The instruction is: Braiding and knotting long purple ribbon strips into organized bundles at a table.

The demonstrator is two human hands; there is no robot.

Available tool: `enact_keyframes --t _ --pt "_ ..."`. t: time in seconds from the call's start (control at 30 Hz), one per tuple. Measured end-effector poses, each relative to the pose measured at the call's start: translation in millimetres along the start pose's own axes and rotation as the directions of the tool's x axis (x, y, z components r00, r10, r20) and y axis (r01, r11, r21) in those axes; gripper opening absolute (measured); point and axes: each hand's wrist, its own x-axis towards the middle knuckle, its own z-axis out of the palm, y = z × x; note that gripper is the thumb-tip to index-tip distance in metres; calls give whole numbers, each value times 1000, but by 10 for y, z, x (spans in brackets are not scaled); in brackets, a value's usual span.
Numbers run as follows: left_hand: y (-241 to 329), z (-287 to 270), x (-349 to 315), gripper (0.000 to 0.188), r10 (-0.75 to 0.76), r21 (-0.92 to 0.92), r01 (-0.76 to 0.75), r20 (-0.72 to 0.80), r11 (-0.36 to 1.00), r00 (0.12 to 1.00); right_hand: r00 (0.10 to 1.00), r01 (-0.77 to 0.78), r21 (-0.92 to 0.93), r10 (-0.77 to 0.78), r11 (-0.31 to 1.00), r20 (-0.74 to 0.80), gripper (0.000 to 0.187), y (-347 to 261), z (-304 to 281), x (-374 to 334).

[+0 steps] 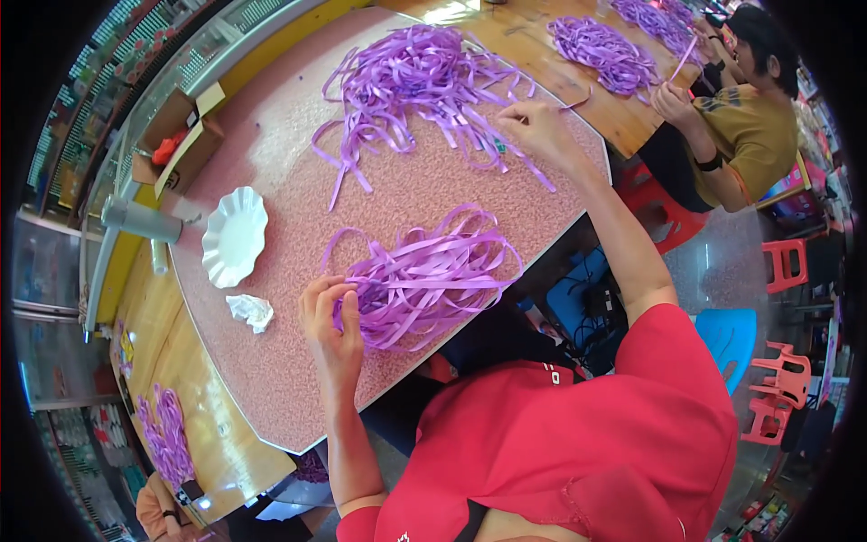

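A loose bundle of purple ribbons (pixel 442 285) lies near the table's front edge. At its left end, my left hand (pixel 331 316) has curled fingers closed on the ribbon ends. A larger tangled heap of purple ribbons (pixel 411 81) spreads over the far part of the pink speckled table (pixel 271 379). My right hand (pixel 539 131) reaches out to the right side of that heap, thumb and fingertips pinched together above some trailing strands. What is between those fingertips is too small to make out.
Left on the table are a white scalloped dish (pixel 235 237) and crumpled tissue (pixel 250 312). A grey cylinder (pixel 143 219) and open cardboard box (pixel 185 144) stand beyond. At right, a co-worker (pixel 745 135) handles purple ribbons (pixel 603 54). Red stools (pixel 784 265) stand behind.
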Motion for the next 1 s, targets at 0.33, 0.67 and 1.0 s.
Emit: enact_keyframes --t 0.33,0.67,1.0 --pt "106 83 -33 11 43 71 -38 -81 997 996 990 10 -236 24 972 139 26 305 316 398" --pt "103 82 -71 10 8 8 -7 -104 1000 995 993 -51 -286 79 957 86 28 492 260 932" --pt "9 165 -93 8 -7 -21 2 -210 1000 978 984 -148 -325 173 934 51 36 631 477 1401"
